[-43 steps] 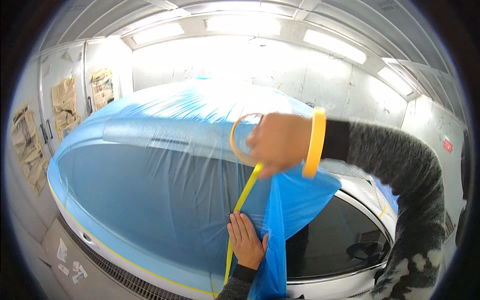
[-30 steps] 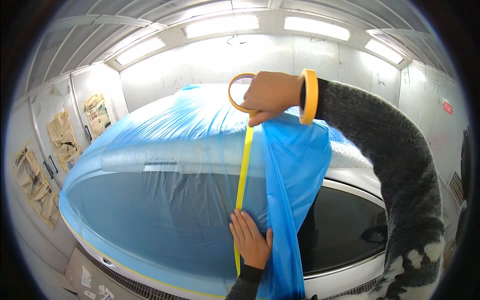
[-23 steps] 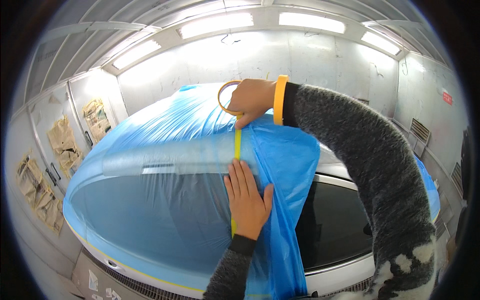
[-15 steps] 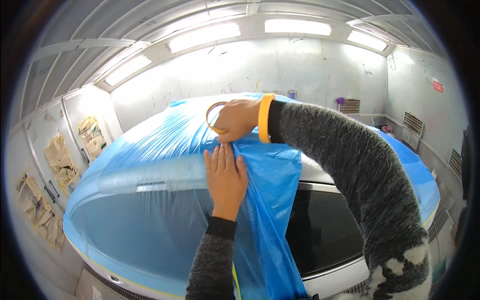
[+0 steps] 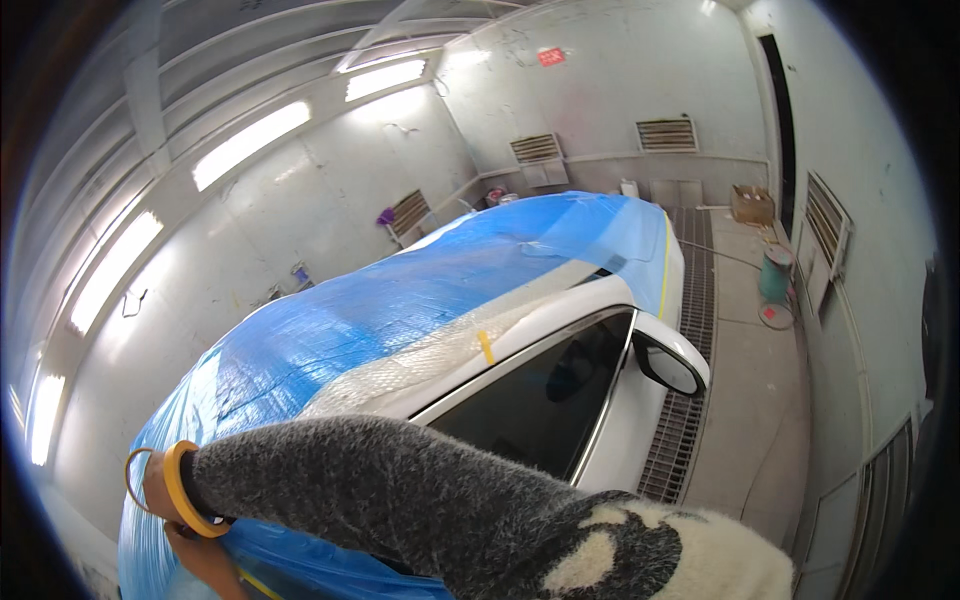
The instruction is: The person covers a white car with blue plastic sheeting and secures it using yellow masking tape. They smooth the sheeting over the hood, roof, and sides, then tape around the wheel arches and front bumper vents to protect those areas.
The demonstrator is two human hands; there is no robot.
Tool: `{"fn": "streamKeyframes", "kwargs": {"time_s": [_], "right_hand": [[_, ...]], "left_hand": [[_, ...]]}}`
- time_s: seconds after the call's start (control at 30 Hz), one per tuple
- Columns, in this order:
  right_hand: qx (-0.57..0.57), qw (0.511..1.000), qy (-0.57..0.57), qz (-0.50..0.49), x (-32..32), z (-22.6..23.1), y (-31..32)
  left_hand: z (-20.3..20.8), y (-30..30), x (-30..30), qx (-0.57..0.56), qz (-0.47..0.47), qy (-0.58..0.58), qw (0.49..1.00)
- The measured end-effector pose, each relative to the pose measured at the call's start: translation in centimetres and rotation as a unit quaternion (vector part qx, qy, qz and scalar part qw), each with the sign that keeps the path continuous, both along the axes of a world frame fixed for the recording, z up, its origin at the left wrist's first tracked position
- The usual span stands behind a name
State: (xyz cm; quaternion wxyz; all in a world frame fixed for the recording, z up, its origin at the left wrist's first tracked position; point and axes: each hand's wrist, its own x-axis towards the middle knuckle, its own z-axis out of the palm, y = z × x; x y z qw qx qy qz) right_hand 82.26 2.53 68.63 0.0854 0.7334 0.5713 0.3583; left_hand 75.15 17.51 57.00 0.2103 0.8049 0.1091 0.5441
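A white car (image 5: 600, 450) stands under blue masking film (image 5: 290, 370). At the lower left, my right hand (image 5: 153, 487) is closed round a thin ring-shaped roll of yellow tape (image 5: 130, 480), over the film. A thicker yellow tape roll (image 5: 180, 490) sits round my right wrist like a bracelet. Just below is my left hand (image 5: 205, 562), close against the film; the right wrist and its roll partly hide its fingers. My right forearm in a fuzzy grey sleeve crosses in front of the car's side and covers part of the film.
A crinkled translucent sheet (image 5: 400, 365) lies along the roof edge, with a short yellow tape strip (image 5: 486, 347) on it. The side mirror (image 5: 670, 362) juts out at right. Beyond are floor grating (image 5: 690, 400), a green canister (image 5: 775, 275) with a hose and a cardboard box (image 5: 752, 204).
My view has swung right toward the car's mirror and the far end of the booth. Both hands now appear at the lower left; the right still holds the thin tape roll.
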Motion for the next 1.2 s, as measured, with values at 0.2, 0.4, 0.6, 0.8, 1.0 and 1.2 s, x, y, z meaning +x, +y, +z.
{"fn": "streamKeyframes", "kwargs": {"time_s": [0.2,0.4,0.6,0.8,1.0,1.2], "right_hand": [[0.004,1.000,0.015,0.008,0.4,0.8,1.4],[0.008,1.000,0.016,0.009,-0.4,1.3,2.4],[0.017,1.000,0.021,0.009,-1.3,1.3,3.4],[0.035,0.999,0.016,0.019,-3.5,0.4,4.9],[0.022,1.000,-0.005,0.009,-4.4,1.2,2.5],[-0.132,0.988,-0.077,0.031,-0.7,6.8,-1.7]], "left_hand": [[3.5,4.0,0.3,0.006,-0.136,0.103,0.985],[2.3,3.7,-0.3,-0.034,-0.200,0.086,0.975],[1.6,3.7,0.2,0.071,-0.077,0.040,0.994],[-0.1,5.5,1.2,0.031,-0.108,-0.095,0.989],[1.1,1.8,-0.6,0.082,-0.066,-0.010,0.994],[2.9,-2.1,-2.1,-0.059,-0.057,0.032,0.996]]}}
